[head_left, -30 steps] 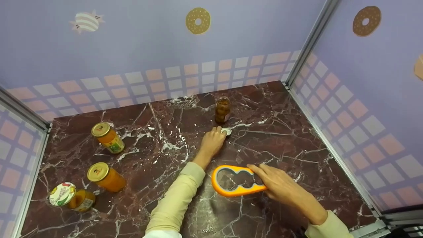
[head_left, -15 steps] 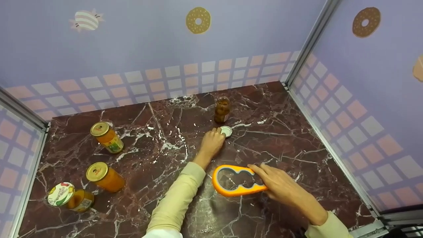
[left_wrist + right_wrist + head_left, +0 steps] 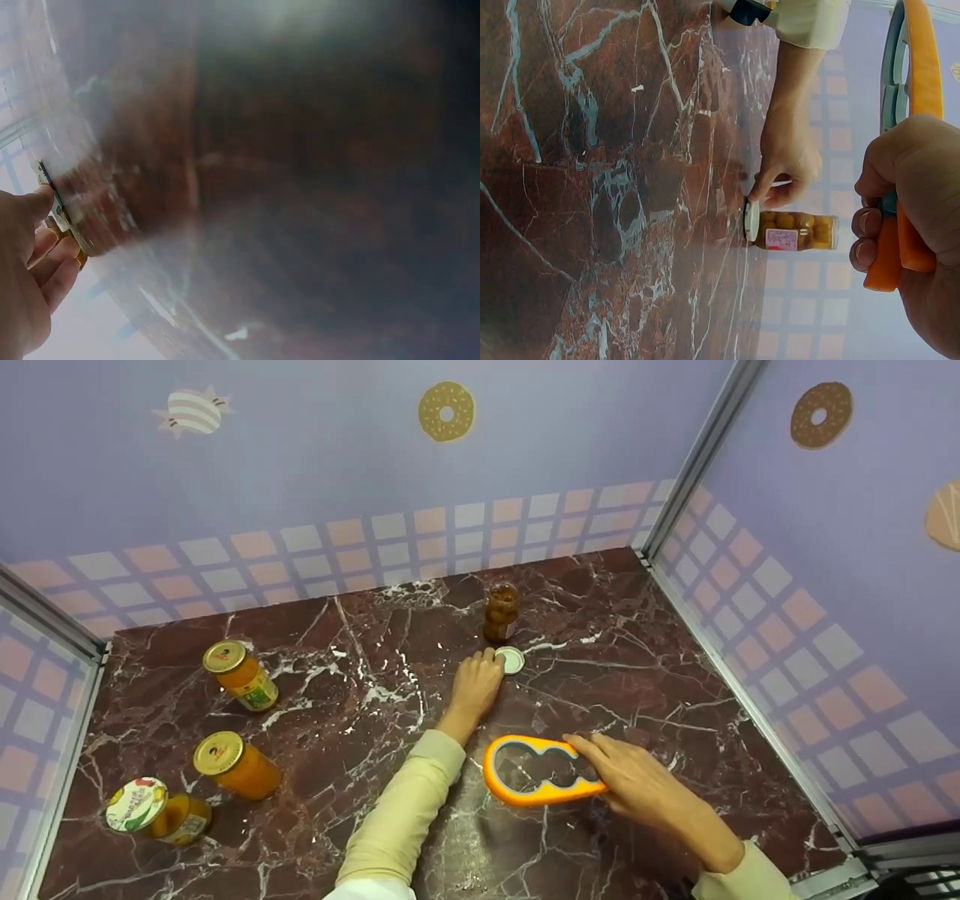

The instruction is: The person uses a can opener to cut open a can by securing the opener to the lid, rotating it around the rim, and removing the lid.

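Observation:
At the far middle of the head view, my left hand [image 3: 477, 684] pinches the near edge of a jar lid [image 3: 511, 660]. Its pale inner side faces up, low over the tabletop. Just behind stands an uncapped glass jar [image 3: 501, 615] of brown round pieces; its label [image 3: 781, 239] shows in the right wrist view. My right hand [image 3: 637, 780] grips the narrow end of an orange multi-size jar opener [image 3: 525, 798] with grey-lined round openings, held nearer to me. In the right wrist view, thumb and fingers of the left hand [image 3: 789, 161] meet the lid [image 3: 753, 219] at its rim.
On the left stand two gold-lidded jars [image 3: 253, 688] of orange contents, one behind the other. Nearer the left edge is a jar with a white patterned lid [image 3: 136, 805]. Patterned wall panels [image 3: 315, 457] with metal frame posts enclose the dark marbled table [image 3: 360, 802].
The lid has tipped from a slant down to nearly flat, inner side up, beside the left fingers. The right hand and jar opener stay in place. The head view shifts slightly.

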`<control>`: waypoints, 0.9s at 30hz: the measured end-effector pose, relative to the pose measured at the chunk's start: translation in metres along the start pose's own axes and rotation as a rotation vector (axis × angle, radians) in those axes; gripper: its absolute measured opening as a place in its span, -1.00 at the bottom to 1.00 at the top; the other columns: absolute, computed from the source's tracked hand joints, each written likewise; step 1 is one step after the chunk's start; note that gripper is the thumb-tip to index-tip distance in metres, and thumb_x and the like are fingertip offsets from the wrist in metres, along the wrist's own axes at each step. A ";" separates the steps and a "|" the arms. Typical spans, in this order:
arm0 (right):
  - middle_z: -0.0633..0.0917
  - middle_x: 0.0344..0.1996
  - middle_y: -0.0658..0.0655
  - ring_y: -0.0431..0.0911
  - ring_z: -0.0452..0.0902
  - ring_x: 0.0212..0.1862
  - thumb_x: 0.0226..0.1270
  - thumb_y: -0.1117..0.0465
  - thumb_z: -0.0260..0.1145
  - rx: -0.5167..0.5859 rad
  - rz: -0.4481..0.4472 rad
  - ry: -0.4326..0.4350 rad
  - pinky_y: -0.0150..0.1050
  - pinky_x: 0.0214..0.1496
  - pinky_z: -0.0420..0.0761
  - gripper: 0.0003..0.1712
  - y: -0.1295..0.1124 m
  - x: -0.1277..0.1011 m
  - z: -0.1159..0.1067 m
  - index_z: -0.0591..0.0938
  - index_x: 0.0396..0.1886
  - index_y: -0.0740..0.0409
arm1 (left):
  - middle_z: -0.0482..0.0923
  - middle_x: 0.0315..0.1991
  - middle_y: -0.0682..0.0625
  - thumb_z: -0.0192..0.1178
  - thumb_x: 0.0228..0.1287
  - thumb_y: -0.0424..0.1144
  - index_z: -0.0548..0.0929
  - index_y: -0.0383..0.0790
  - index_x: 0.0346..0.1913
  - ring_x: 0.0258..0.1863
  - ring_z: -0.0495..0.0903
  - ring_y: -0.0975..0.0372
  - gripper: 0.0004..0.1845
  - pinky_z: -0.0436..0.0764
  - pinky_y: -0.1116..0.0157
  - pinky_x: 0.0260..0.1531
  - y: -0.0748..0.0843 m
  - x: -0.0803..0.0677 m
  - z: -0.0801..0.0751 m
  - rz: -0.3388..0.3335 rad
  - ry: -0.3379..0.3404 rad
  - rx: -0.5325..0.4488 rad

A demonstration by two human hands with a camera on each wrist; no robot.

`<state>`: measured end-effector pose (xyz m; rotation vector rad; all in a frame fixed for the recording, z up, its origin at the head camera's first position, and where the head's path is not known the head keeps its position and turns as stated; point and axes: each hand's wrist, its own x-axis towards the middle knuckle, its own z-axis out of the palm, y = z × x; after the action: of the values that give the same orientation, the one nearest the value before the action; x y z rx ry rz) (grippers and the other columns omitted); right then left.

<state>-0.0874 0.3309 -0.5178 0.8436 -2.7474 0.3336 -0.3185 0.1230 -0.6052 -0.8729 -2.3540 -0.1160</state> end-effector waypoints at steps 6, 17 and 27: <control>0.59 -0.10 0.07 -0.13 0.49 -0.31 -0.24 0.48 0.51 -0.006 0.005 -0.018 -0.11 -0.24 0.68 0.10 -0.003 0.002 0.000 0.42 0.47 0.09 | 0.64 -0.33 -0.12 0.39 0.26 -0.11 0.71 -0.24 -0.21 -0.37 0.67 0.05 -0.76 0.65 0.15 -0.43 -0.002 -0.001 -0.010 -0.079 -0.128 -0.040; 0.54 -0.13 0.04 -0.13 0.46 -0.31 -0.20 0.52 0.49 -0.008 0.012 -0.034 -0.08 -0.17 0.66 0.12 -0.009 0.006 0.003 0.39 0.52 0.09 | 0.69 -0.19 -0.13 0.40 0.34 -0.09 0.73 -0.22 -0.10 -0.21 0.71 -0.02 -0.74 0.68 0.05 -0.23 -0.016 -0.018 -0.036 -0.209 -0.224 -0.201; 0.46 -0.24 0.00 -0.17 0.30 -0.37 -0.32 0.57 0.46 -0.001 -0.020 -0.002 -0.14 -0.30 0.53 0.25 -0.011 0.009 0.010 0.35 0.57 0.03 | 0.72 -0.20 -0.10 0.43 0.30 -0.17 0.77 -0.20 -0.08 -0.23 0.73 -0.05 -0.78 0.69 0.01 -0.20 -0.026 -0.045 -0.065 -0.348 -0.170 -0.359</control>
<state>-0.0902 0.3149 -0.5234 0.8708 -2.7392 0.3269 -0.2744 0.0590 -0.5757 -0.6409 -2.6749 -0.6460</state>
